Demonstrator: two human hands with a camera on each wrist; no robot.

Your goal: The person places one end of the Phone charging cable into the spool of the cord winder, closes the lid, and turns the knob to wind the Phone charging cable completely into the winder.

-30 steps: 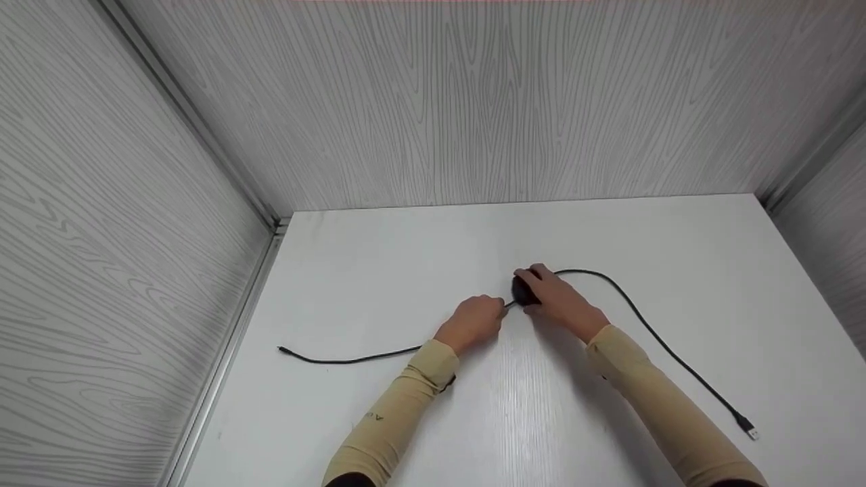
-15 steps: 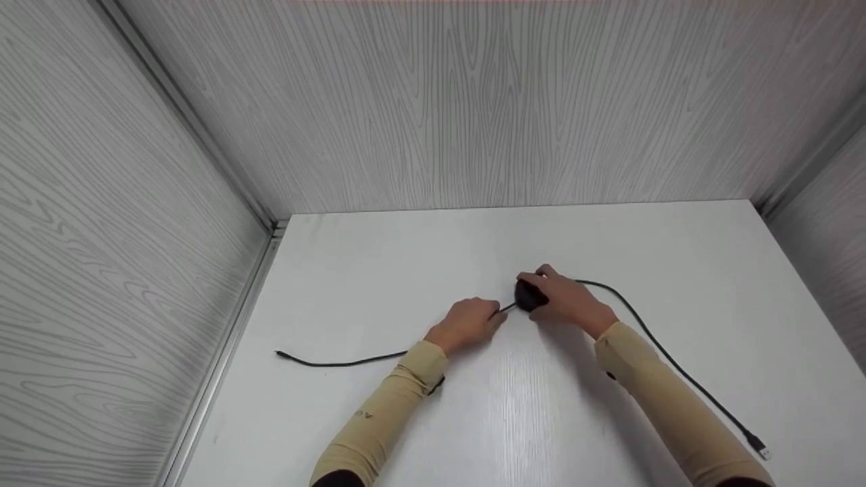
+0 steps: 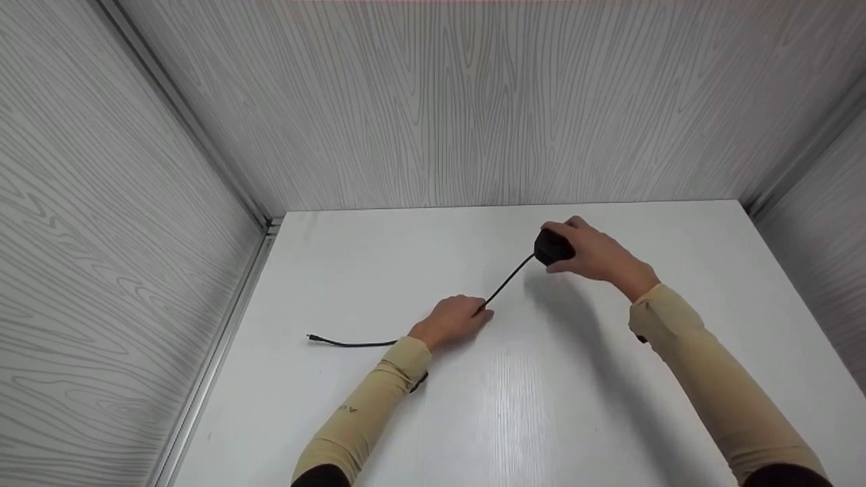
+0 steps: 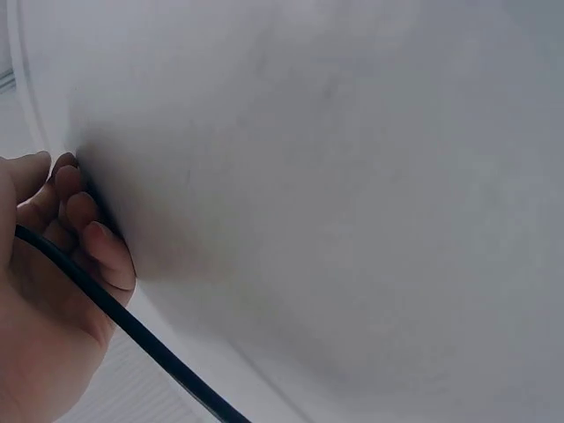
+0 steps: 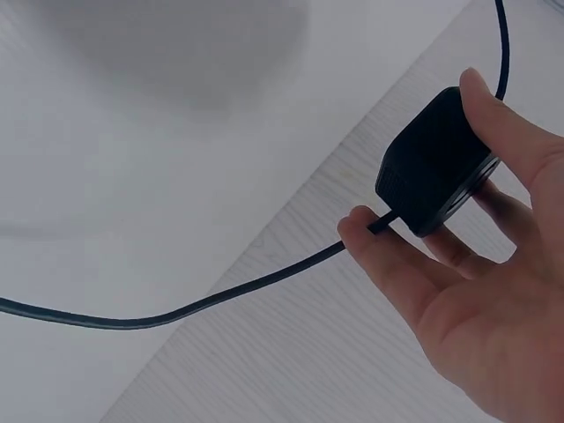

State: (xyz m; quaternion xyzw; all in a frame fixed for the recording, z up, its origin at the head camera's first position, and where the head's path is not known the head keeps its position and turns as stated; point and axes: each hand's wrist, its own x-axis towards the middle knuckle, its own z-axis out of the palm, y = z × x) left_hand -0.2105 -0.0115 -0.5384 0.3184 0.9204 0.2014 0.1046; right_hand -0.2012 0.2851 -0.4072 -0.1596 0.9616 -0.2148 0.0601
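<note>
In the head view my right hand [image 3: 602, 256] holds a black puck-like case [image 3: 553, 247] above the white table, its shadow falling below. The right wrist view shows the case [image 5: 432, 163] between thumb and fingers, with black cable [image 5: 264, 280] running out of two sides. Lower and to the left, my left hand [image 3: 452, 321] grips the cable [image 3: 509, 279] close to the tabletop, and that stretch runs straight up to the case. Past the left hand, the cable's small plug [image 3: 314, 337] lies on the table. The USB plug at the other end is out of sight.
The white tabletop [image 3: 379, 270] meets a grey wood-grain wall [image 3: 433, 101] at the back. Similar panels stand to the left [image 3: 101, 237] and right [image 3: 825, 223]. A metal rail [image 3: 210, 385] follows the table's left edge.
My right hand has lifted the case up and to the right. More cable shows between the hands. The small plug has slid rightward, and the USB plug has gone out of view.
</note>
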